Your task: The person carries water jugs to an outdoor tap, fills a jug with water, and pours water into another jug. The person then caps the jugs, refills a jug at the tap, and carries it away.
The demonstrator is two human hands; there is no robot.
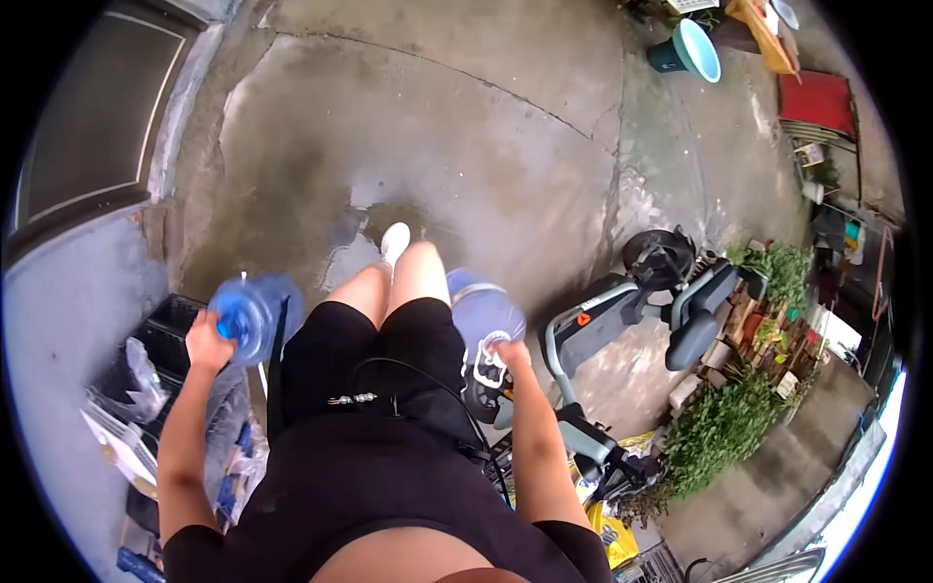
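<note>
Large bottle (277, 309), one: translucent blue, ribbed, darker blue at the neck, tilted, slightly blurred. Located at the person's left side, extending away from the left hand (206, 342), whose fingers are curled closed round its neck end.

Container (486, 309), one: pale violet-blue, translucent, with a white loop handle (490, 367). Located beside the right leg, just ahead of the right hand (509, 354); fingers bent at the handle, exact closure unclear.

Surroundings: wet concrete ground (457, 126); grey scooter (595, 335), right; black crate (175, 325), left; turquoise-lined bucket (696, 51), far right.
</note>
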